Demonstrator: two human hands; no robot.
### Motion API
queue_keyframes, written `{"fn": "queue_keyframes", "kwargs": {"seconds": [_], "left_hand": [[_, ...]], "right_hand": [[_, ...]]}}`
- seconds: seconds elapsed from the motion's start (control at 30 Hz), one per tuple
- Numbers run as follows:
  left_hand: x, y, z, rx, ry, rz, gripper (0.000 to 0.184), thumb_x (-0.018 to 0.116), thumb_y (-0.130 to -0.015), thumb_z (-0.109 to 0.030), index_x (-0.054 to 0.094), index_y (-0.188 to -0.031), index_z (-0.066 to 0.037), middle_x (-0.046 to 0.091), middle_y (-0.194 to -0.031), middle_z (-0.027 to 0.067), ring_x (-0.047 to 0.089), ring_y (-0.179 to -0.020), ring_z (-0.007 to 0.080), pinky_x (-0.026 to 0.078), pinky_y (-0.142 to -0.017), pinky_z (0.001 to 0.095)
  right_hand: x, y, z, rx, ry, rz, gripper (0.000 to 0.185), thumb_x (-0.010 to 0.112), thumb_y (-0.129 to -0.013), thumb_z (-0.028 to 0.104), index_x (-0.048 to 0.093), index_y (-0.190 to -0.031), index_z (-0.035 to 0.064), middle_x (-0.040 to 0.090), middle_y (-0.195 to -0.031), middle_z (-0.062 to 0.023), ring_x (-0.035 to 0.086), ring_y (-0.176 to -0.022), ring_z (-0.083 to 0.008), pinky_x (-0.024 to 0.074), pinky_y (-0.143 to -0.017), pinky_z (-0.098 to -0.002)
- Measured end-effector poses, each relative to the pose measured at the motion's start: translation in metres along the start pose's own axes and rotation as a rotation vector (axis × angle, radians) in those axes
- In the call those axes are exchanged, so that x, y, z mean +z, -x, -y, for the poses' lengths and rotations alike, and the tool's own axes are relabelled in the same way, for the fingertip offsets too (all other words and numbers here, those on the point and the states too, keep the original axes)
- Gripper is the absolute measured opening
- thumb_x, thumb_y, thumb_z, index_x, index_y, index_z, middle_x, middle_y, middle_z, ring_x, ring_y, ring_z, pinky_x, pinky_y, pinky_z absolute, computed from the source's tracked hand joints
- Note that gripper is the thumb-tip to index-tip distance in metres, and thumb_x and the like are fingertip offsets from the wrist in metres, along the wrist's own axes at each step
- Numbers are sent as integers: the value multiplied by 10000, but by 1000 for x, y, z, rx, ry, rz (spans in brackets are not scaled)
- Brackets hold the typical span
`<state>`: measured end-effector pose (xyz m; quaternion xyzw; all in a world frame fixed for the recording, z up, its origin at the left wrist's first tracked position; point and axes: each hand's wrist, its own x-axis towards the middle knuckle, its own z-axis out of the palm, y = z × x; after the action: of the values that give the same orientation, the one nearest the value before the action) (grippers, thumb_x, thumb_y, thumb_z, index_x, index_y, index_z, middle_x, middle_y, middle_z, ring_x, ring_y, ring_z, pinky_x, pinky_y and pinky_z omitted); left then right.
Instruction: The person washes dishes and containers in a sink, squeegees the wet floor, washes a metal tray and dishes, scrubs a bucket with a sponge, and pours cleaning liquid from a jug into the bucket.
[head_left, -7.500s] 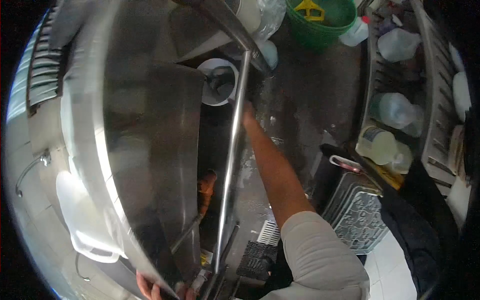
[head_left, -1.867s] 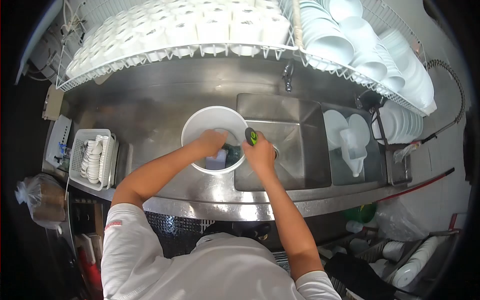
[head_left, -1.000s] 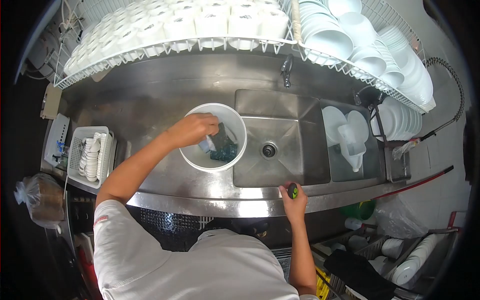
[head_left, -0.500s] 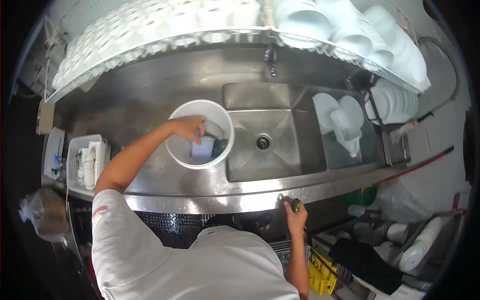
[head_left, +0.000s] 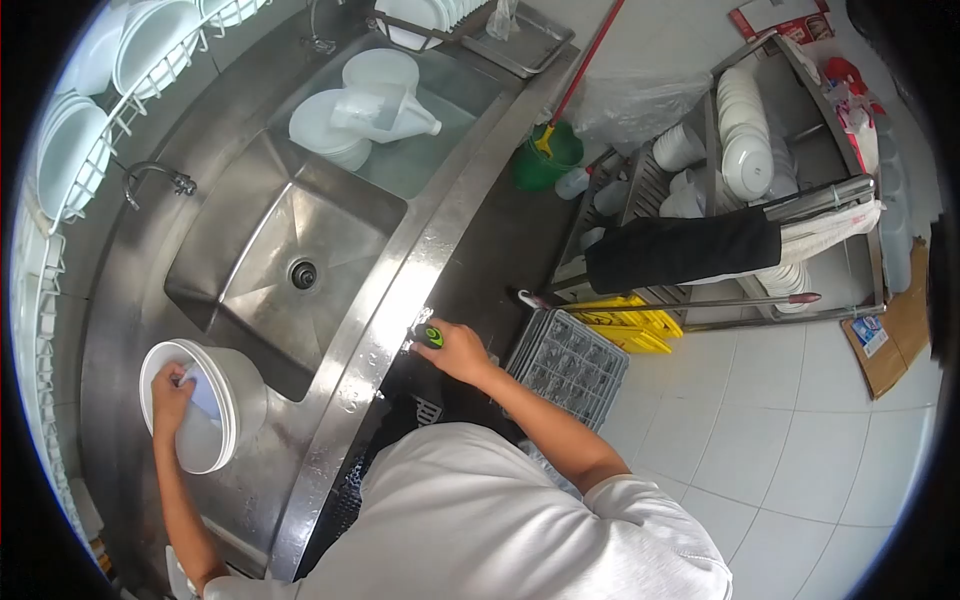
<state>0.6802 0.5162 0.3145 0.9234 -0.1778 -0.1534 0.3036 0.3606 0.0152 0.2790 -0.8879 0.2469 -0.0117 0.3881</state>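
My left hand [head_left: 172,400] reaches inside a white bucket [head_left: 255,395] on the steel counter. Its fingers are closed on a pale lilac, box-like container [head_left: 207,394] whose lower part is hidden by the bucket wall. Over the counter's front edge, my right hand [head_left: 456,352] grips a black and green handle [head_left: 431,337]; the far end of that tool cannot be made out. The square steel sink [head_left: 340,265] lies just beyond the bucket, with its drain showing.
A second basin [head_left: 450,125] holds stacked white lids or plates and a translucent jug [head_left: 375,112]. Shelves with dishes and a black cloth [head_left: 685,250] stand at right. A grey glass rack [head_left: 570,365], yellow crate [head_left: 630,325] and green bucket [head_left: 548,160] are on the floor.
The view has swung right, bringing shelves and floor into sight. The bucket now appears lower left and more tilted in view. My right hand still grips the handle; my left stays inside the bucket.
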Motion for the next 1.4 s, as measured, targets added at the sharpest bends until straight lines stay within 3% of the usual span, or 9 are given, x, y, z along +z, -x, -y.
{"fn": "queue_keyframes", "kwargs": {"seconds": [0.27,0.53,0.83,1.0,1.07,1.1,1.17,1.27,1.4], "left_hand": [[-49,63,-101,-129,-197,-434,196,728,-863,-75,614,-1011,-16,540,-749,8,457,-650,103,405,-594,303],[-47,115,-198,-19,-39,-808,179,683,-962,-86,599,-1094,1,593,-868,8,492,-738,79,433,-647,252],[93,137,-346,-28,172,-695,195,734,-847,-13,646,-1021,-20,635,-852,4,556,-732,73,447,-625,240],[188,126,-349,87,558,-566,311,771,-856,-42,628,-1132,-23,665,-947,48,623,-828,114,518,-715,285],[211,126,-357,-23,567,-458,341,785,-877,-140,625,-1160,-38,664,-927,62,610,-713,101,508,-612,290],[219,125,-358,-48,515,-329,439,798,-879,-150,594,-1255,-51,657,-1096,56,642,-867,136,544,-770,302],[233,127,-377,-17,614,-250,534,807,-881,-218,570,-1332,-60,680,-1141,82,662,-847,149,553,-766,308],[238,131,-391,-1,337,-106,688,805,-873,-355,525,-1427,-59,666,-1278,189,710,-935,275,578,-826,389],[286,129,-306,178,-75,-329,781,840,-797,-365,520,-1441,-58,587,-1381,233,540,-1300,405,421,-1107,462]], "right_hand": [[-22,-3,14,37,-32,-22,473,799,-846,408,721,-1113,26,740,-917,-225,720,-856,-407,577,-775,-464],[-40,-31,101,-467,-365,17,556,877,-775,356,681,-1186,36,707,-1175,-170,703,-1040,-349,561,-887,-412],[-68,-56,145,-782,-425,398,1024,927,-683,450,453,-1501,55,536,-1463,-242,554,-1322,-397,479,-1060,-438],[-90,-74,92,-607,-489,774,995,970,-656,365,500,-1450,-4,654,-1307,-201,655,-1174,-261,521,-1001,-388],[-96,-76,63,-603,-416,721,907,967,-674,332,540,-1370,-62,664,-1264,-207,667,-1112,-235,535,-968,-376],[-110,-70,57,-596,-348,635,864,971,-670,313,568,-1327,-78,688,-1200,-192,668,-1084,-222,530,-949,-366],[-128,-63,32,-530,-354,568,750,963,-662,235,615,-1251,-72,714,-1077,-134,665,-1017,-198,526,-908,-346],[-150,-50,-22,-242,-516,589,600,921,-692,120,640,-1198,-35,714,-1044,-89,661,-957,-145,528,-866,-307],[-172,-23,-115,156,-484,363,560,899,-713,143,655,-1196,1,718,-1018,-70,652,-921,-140,533,-846,-310]]}}
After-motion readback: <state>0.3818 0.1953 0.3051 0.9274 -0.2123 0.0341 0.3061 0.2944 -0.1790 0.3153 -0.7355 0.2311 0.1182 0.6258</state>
